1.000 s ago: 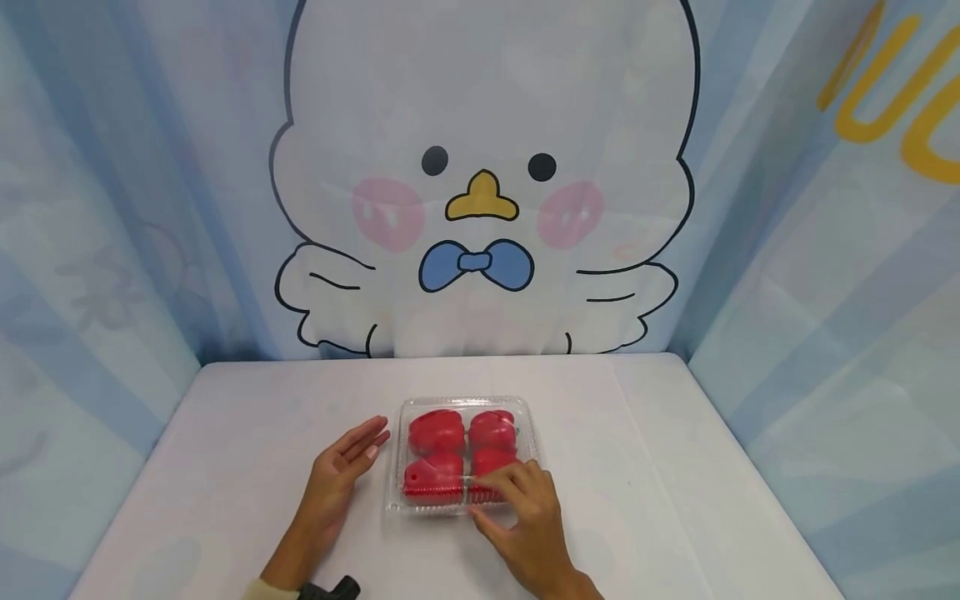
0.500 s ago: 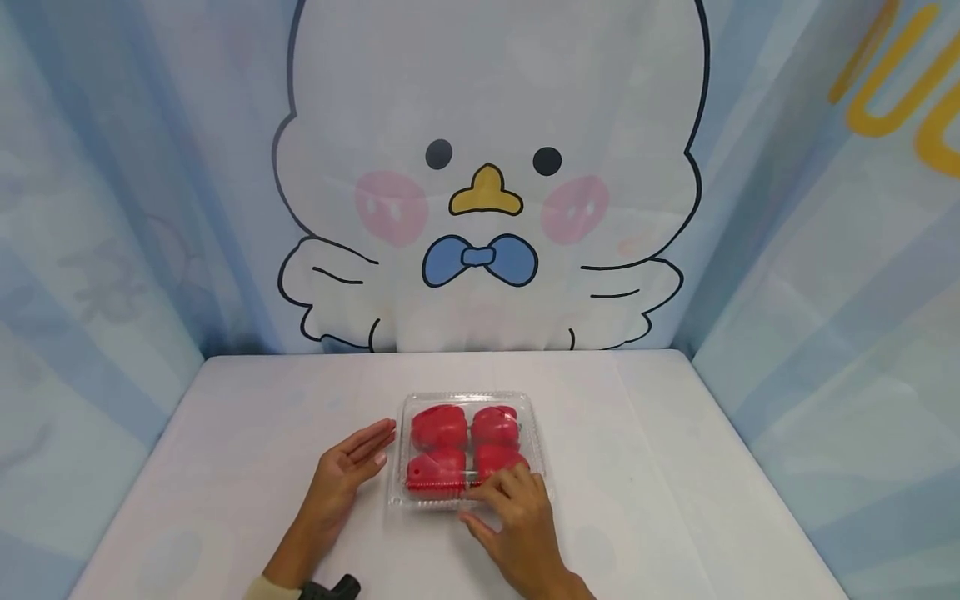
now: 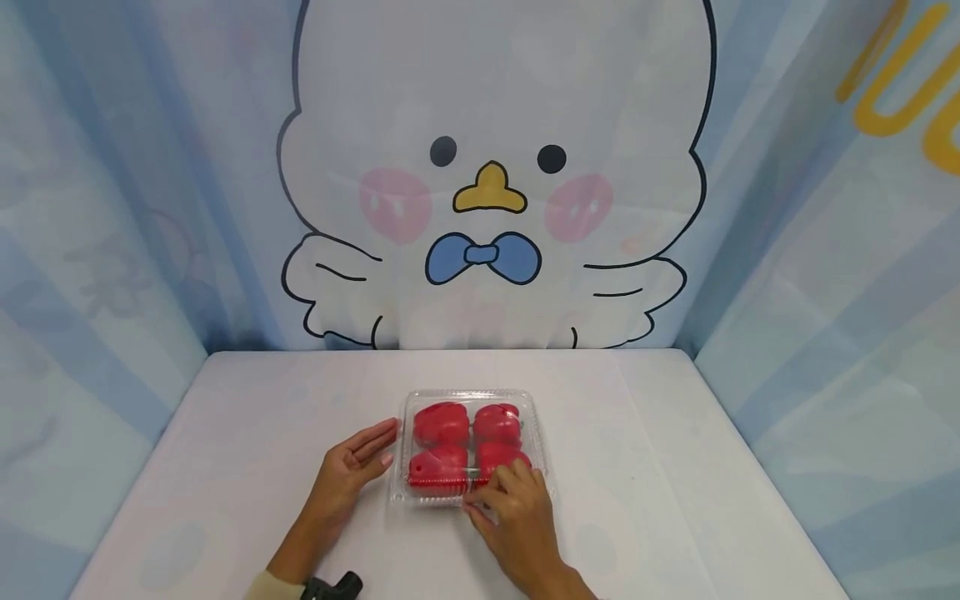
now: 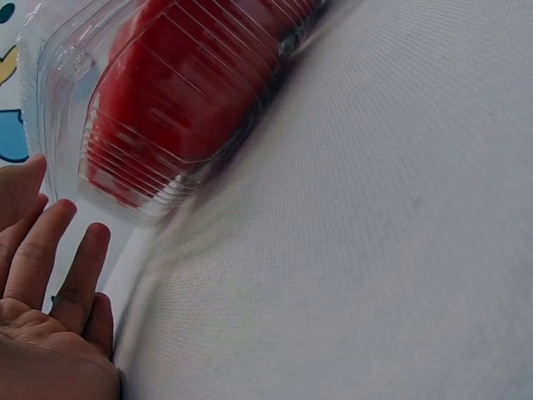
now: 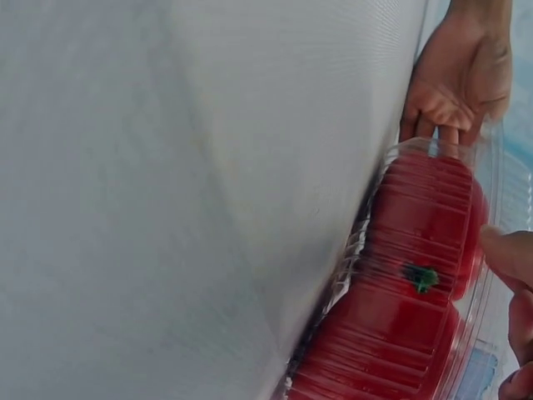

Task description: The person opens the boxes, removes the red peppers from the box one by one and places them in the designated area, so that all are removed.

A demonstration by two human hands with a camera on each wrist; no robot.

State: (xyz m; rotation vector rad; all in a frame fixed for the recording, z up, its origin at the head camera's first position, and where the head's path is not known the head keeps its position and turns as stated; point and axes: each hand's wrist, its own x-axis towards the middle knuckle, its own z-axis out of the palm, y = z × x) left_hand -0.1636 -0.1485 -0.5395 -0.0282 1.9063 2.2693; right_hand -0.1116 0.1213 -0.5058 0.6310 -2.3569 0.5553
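A clear plastic clamshell box [image 3: 437, 500] with its lid down lies on the table, and several glossy red pieces [image 3: 440, 425] shaped like bell peppers fill it. One piece shows a green stem [image 5: 421, 278] in the right wrist view. At the front rim, right of the middle, the thumb and index finger of my right hand [image 3: 517, 521] pinch the edge of the box. My left hand [image 3: 341, 477] stands on its side along the box's left side, fingers straight. In the left wrist view a small gap separates its fingertips [image 4: 98, 235] from the plastic wall.
The table [image 3: 660, 467] is covered by a white cloth. Behind it hangs a curtain [image 3: 480, 100] printed with a white cartoon bird, and pale blue curtains [image 3: 97, 250] flank both sides. A black strap mount [image 3: 333, 586] sits on the left wrist.
My right thumb and index finger have come together at the box's front rim. The left hand has edged slightly closer to the box. The whole head view has shifted a little.
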